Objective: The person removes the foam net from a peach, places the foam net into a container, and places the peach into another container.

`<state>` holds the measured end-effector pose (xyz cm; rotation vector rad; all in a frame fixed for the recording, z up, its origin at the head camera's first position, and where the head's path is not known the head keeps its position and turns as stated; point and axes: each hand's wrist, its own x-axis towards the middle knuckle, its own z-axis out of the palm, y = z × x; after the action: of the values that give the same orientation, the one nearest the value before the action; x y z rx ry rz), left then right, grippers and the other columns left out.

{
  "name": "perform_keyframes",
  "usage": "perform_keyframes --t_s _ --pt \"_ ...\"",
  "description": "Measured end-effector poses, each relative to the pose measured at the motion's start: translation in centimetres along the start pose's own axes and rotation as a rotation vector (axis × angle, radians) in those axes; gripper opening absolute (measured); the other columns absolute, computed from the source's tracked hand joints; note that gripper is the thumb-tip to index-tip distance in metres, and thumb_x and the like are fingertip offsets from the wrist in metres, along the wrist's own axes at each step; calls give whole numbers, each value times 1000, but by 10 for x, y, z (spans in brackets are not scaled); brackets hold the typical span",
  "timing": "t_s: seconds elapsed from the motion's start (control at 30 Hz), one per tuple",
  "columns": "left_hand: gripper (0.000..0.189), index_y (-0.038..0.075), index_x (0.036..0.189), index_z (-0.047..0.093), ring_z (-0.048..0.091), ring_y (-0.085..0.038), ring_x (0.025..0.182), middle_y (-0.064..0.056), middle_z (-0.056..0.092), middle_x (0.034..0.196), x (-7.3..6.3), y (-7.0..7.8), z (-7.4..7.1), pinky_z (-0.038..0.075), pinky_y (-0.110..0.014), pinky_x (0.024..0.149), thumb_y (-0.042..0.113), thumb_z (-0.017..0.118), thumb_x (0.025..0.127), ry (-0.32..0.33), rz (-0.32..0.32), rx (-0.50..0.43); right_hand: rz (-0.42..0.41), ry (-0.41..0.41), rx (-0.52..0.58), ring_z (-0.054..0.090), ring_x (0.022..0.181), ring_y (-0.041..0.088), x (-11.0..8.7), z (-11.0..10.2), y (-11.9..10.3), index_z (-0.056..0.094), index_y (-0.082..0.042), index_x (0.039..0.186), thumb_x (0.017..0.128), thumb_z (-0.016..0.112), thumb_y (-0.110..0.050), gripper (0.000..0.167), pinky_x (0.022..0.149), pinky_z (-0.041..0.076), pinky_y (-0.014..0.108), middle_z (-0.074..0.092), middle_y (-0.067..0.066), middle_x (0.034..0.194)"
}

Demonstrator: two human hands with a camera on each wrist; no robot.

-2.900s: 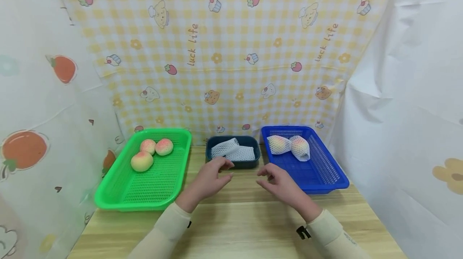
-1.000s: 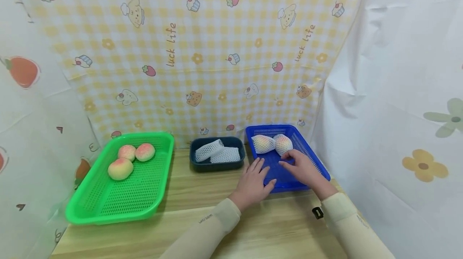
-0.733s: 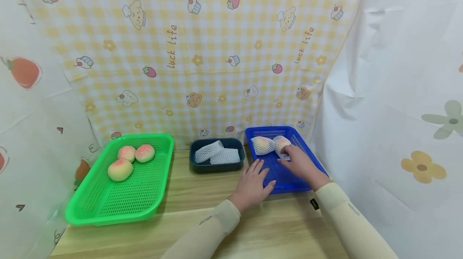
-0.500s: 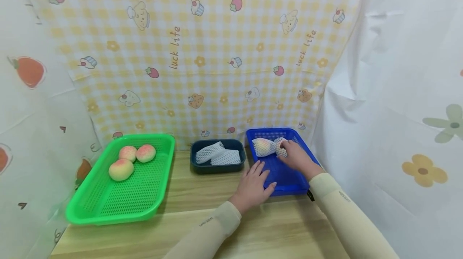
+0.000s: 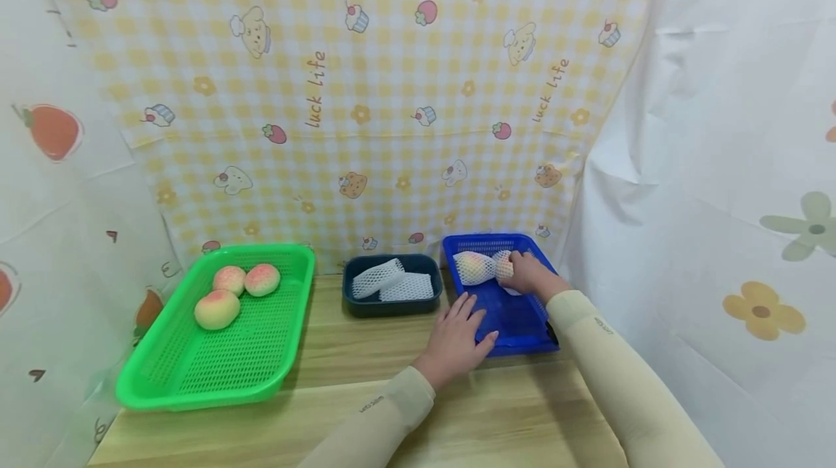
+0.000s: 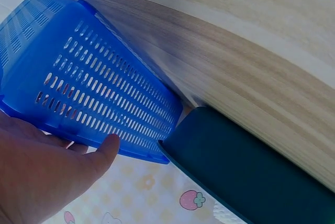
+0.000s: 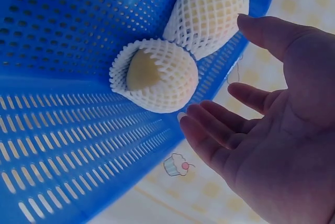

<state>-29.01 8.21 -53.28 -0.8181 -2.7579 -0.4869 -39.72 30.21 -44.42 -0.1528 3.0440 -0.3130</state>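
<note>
Head view: on the table [image 5: 509, 417], a green basket [image 5: 261, 348] stands at left, a blue basket [image 5: 512, 317] at right, a dark box [image 5: 398, 310] between. The left hand [image 5: 453, 341] lies at the blue basket's near-left rim, fingers spread. Over that basket, the right hand [image 5: 532, 276] has thumb and fingers apart beside the nearer wrapped peach [image 5: 502, 267] (touching or not, I cannot tell). Just left of it sits another wrapped peach [image 5: 474, 268]; three bare peaches [image 5: 218, 310] fill one corner of the green basket, and foam nets [image 5: 406, 287] lie in the box.
</note>
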Motion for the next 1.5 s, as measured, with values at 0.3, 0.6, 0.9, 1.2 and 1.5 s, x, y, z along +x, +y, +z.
perform_keyframes --t_s 0.3,0.6,0.9,1.2,1.5 --pt "67 19 158 62 28 -29 166 -5 40 176 -2 1 -2 39 -63 124 64 38 114 -15 -10 -35 44 -36 41 36 153 60 14 2 4 37 17 160 105 74 -29 81 123 37 67 37 44 163" --pt "67 19 158 62 27 -27 167 -4 41 176 -2 0 -3 38 -62 124 64 38 114 -12 -6 -46 86 -59 44 36 154 59 30 -5 7 29 18 163 107 72 -32 87 125 36 65 30 45 166" --pt "67 21 159 61 26 -26 167 -3 41 176 -3 1 -4 38 -62 125 65 38 114 -29 -13 -41 97 -46 77 37 152 60 36 -6 10 25 20 163 107 73 -33 90 124 36 66 29 47 165" --pt "67 20 159 62 28 -27 167 -5 42 175 -4 3 -9 41 -59 124 64 38 114 -39 -3 -30 115 -33 45 41 149 62 50 4 17 25 17 165 103 79 -38 98 121 39 68 30 48 165" --pt "69 21 159 62 27 -25 167 -4 42 175 -1 -1 -2 43 -59 122 66 37 113 -32 -1 -26 127 -84 59 31 155 62 65 27 28 30 3 170 99 83 -32 96 124 32 72 28 45 167"
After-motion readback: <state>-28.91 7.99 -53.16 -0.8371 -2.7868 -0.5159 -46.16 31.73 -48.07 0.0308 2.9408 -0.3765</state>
